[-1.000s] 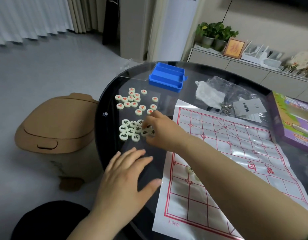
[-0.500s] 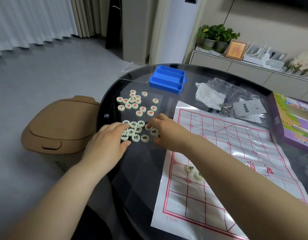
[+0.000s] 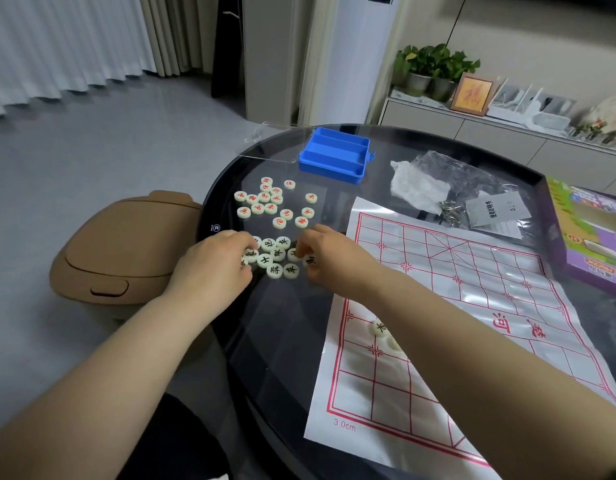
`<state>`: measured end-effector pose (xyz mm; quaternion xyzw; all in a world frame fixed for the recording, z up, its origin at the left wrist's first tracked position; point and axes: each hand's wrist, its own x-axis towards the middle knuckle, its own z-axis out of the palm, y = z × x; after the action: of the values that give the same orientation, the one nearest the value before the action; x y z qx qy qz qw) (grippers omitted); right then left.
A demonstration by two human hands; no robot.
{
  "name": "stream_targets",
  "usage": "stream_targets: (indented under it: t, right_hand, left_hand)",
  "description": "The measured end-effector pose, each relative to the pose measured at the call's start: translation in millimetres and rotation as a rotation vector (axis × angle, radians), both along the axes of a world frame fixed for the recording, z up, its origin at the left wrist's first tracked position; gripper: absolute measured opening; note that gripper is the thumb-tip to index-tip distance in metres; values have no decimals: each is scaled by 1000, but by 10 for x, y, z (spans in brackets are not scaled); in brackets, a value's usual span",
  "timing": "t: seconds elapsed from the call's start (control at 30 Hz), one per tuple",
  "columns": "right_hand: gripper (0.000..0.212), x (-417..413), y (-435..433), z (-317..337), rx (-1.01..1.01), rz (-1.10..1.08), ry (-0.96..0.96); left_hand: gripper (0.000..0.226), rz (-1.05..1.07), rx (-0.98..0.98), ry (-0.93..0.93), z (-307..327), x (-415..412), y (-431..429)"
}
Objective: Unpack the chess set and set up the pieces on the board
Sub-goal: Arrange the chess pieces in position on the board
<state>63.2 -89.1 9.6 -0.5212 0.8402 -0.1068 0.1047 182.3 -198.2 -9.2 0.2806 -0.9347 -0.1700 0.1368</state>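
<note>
On the dark round table (image 3: 282, 341), red-lined board (image 3: 473, 271) spread at right. Left of it, left hand (image 3: 213, 268) and right hand (image 3: 331, 258) flanking the black-lettered pieces (image 3: 277, 254), fingers bent down onto them; pinching or merely touching, cannot tell. Red-lettered pieces (image 3: 270, 207) just beyond. Two pieces (image 3: 381, 329) on the board, beside the right forearm.

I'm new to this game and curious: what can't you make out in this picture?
Head view only:
- Pieces beneath left hand: fingers cover them.
- Whether right hand pinches a piece: unclear.
- Second piece on board: right forearm partly covers it.
- Purple box: cut by right edge.
</note>
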Motion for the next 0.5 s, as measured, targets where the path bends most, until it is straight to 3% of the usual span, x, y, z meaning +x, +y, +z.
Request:
stream_targets:
  t: [0.2,0.37,0.5]
  right_hand:
    - [22,-89,433,299,-96,-23,-38]
    - [26,-165,968,287,78,-63,-53]
    - [28,-209,1185,154,105,-112,-45]
  left_hand:
    - [36,-16,-48,-86,40,-81,-40]
    - [36,-45,-114,-191,99,-171,-56]
    - [38,-77,-194,-287,166,-244,-40]
